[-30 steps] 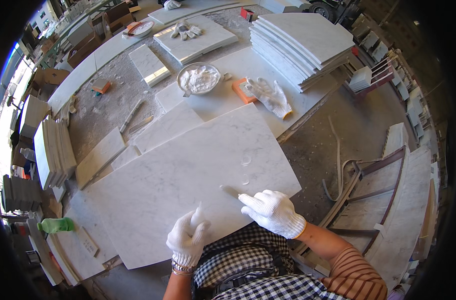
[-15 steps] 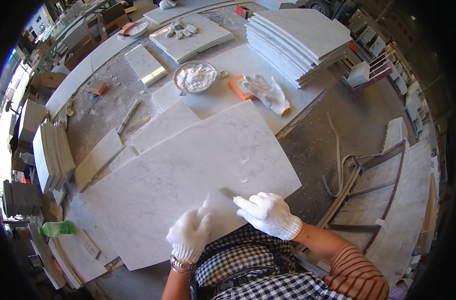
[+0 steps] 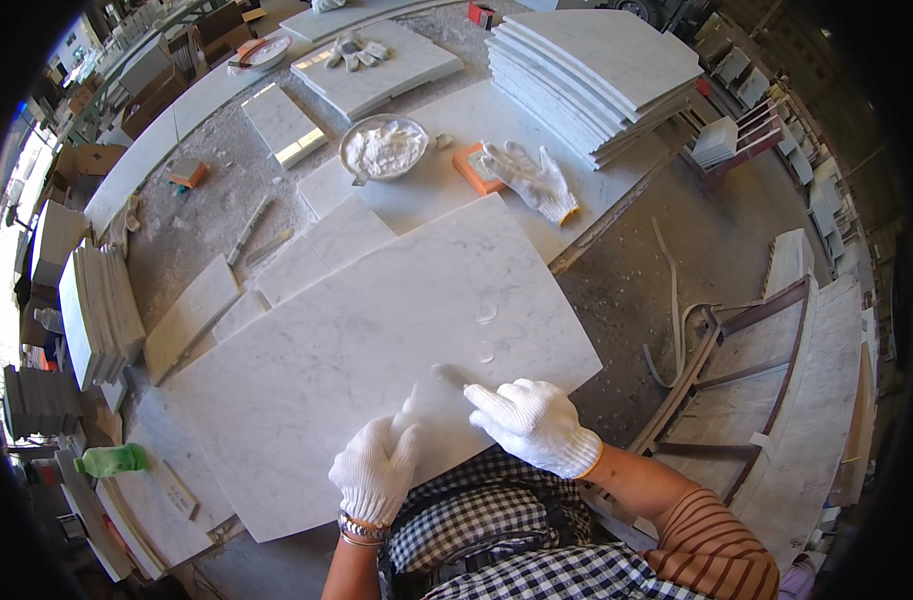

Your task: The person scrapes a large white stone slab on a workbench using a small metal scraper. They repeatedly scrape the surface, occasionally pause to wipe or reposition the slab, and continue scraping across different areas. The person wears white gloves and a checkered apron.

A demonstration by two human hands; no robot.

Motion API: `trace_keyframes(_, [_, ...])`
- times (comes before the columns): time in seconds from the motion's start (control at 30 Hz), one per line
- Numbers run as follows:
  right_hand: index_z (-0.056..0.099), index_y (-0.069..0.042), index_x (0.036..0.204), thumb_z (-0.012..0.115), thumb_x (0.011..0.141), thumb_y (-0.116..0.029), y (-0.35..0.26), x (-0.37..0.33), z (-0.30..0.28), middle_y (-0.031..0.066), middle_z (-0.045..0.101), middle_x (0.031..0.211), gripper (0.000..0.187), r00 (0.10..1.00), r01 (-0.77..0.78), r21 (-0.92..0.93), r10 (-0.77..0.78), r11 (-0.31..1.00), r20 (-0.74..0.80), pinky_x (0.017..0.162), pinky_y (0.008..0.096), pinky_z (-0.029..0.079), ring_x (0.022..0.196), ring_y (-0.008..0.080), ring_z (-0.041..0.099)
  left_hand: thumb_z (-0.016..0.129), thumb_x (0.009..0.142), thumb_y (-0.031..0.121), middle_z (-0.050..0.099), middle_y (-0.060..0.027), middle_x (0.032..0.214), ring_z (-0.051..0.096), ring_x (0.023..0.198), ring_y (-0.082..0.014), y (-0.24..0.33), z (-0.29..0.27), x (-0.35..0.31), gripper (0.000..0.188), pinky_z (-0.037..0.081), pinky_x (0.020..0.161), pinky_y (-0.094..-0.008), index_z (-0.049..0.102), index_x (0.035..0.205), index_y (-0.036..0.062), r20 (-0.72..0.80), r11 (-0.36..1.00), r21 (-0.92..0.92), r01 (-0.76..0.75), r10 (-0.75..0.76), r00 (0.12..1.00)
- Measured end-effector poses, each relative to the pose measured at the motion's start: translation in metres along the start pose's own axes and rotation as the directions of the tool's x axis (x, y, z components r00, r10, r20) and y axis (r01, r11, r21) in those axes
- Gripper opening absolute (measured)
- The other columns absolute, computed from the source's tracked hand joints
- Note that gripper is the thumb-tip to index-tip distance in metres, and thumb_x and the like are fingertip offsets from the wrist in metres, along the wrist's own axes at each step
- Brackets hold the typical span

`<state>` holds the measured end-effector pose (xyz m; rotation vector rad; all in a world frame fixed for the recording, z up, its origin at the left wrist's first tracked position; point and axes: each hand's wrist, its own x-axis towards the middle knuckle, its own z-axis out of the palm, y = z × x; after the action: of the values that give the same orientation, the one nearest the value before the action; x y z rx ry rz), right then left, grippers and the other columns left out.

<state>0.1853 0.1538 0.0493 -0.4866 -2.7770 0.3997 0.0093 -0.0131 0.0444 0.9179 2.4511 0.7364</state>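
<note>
A large white, grey-veined marble slab (image 3: pixel 346 340) lies in front of me, its near edge at my checked apron. My left hand (image 3: pixel 376 465), in a white knitted glove, is closed low over the slab; a small white piece, blurred, sticks up from its fingers. My right hand (image 3: pixel 531 425), gloved alike, is closed over the near right part, index finger stretched along a thin grey scraper blade (image 3: pixel 450 374). The blade is smeared by motion, its handle hidden in the glove. Beyond it, two wet-looking whitish dabs (image 3: pixel 487 313) mark the slab.
Past the slab stand a bowl (image 3: pixel 345 158) of white paste, an orange-sided block (image 3: pixel 473 172) and a loose glove (image 3: pixel 532 182). Marble slabs are stacked (image 3: pixel 596 60) at the back right and stand upright (image 3: pixel 101 315) at left. A green bottle (image 3: pixel 111 460) lies lower left. A metal frame (image 3: pixel 746 375) is at right.
The view has shifted slightly. Both hands stay nearly in place over the slab; the blade by my right hand has moved a little up and left.
</note>
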Motion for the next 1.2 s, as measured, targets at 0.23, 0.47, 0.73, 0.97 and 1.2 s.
trace_keyframes(0.23, [0.075, -0.006, 0.119, 0.079, 0.089, -0.024, -0.002, 0.0, -0.001, 0.0019, 0.063, 0.07, 0.036, 1.0, 0.007, 0.015, -0.007, 1.0, -0.002, 0.055, 0.0329, 0.053, 0.06, 0.0184, 0.063, 0.076, 0.089, 0.045, 0.076, -0.0142, 0.086, 0.074, 0.079, -0.0369, 0.001, 0.0, 0.001, 0.039, 0.058, 0.071, -0.0455, 0.077, 0.104, 0.0098, 0.0, 1.0, 0.009, 0.009, -0.009, 1.0])
trace_keyframes(0.47, [0.076, -0.007, 0.12, 0.079, 0.09, -0.025, -0.003, 0.001, -0.001, 0.0018, 0.063, 0.07, 0.035, 0.999, 0.02, 0.032, -0.022, 0.999, 0.045, 0.055, 0.0326, 0.053, 0.061, 0.0182, 0.063, 0.076, 0.089, 0.045, 0.076, -0.014, 0.086, 0.074, 0.079, -0.0367, 0.002, -0.002, 0.001, 0.039, 0.058, 0.071, -0.0454, 0.077, 0.104, 0.0095, 0.027, 1.0, 0.017, 0.019, -0.019, 0.999])
trace_keyframes(0.73, [0.077, -0.008, 0.118, 0.08, 0.089, -0.024, -0.003, 0.0, 0.0, 0.0017, 0.063, 0.07, 0.033, 1.0, 0.001, 0.011, -0.001, 1.0, 0.008, 0.053, 0.0328, 0.051, 0.058, 0.0183, 0.061, 0.075, 0.09, 0.045, 0.076, -0.0143, 0.085, 0.074, 0.077, -0.0378, 0.003, -0.002, 0.001, 0.037, 0.057, 0.069, -0.0464, 0.078, 0.104, 0.0105, 0.036, 1.0, 0.021, -0.007, 0.006, 0.999])
trace_keyframes(0.97, [0.075, -0.009, 0.118, 0.079, 0.089, -0.022, -0.007, -0.009, 0.0, 0.0018, 0.061, 0.07, 0.032, 0.999, 0.007, 0.058, -0.006, 0.998, -0.032, 0.054, 0.0347, 0.051, 0.06, 0.02, 0.062, 0.074, 0.09, 0.045, 0.076, -0.0146, 0.085, 0.074, 0.078, -0.0385, 0.007, -0.003, 0.0, 0.037, 0.057, 0.069, -0.0469, 0.077, 0.103, 0.011, 0.061, 1.0, 0.028, -0.006, 0.005, 0.998])
trace_keyframes(1.2, [0.076, -0.008, 0.121, 0.078, 0.09, -0.023, 0.0, -0.002, 0.002, 0.0018, 0.064, 0.072, 0.034, 1.0, 0.01, 0.028, -0.01, 1.0, 0.024, 0.056, 0.0333, 0.053, 0.063, 0.0192, 0.063, 0.077, 0.089, 0.041, 0.074, -0.0126, 0.079, 0.073, 0.072, -0.0301, 0.01, -0.003, -0.001, 0.036, 0.056, 0.07, -0.0392, 0.078, 0.099, 0.007, 0.049, 1.0, 0.011, 0.004, -0.005, 0.999])
